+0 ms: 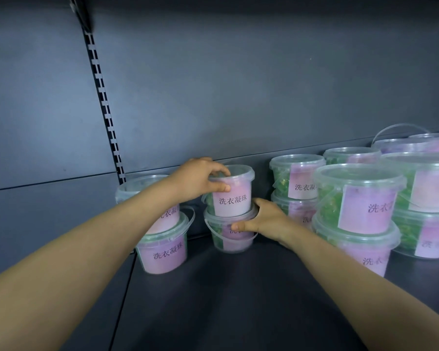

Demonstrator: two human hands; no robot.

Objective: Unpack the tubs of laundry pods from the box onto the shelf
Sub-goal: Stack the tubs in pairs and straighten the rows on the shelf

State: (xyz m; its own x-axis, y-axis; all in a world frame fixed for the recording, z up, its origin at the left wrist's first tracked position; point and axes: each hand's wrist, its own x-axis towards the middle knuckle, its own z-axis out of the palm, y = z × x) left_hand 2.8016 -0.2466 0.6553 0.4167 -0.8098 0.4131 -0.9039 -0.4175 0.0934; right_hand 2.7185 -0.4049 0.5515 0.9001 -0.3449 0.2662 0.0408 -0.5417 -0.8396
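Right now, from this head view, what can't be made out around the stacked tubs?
The box: outside the head view's frame.
Upper clear plastic tub of the left stack: head view, mostly hidden behind the left forearm.
Lower clear tub of the middle stack: head view, pink label largely covered by the right hand.
Green-filled clear tubs at the right edge: cut off by the frame.
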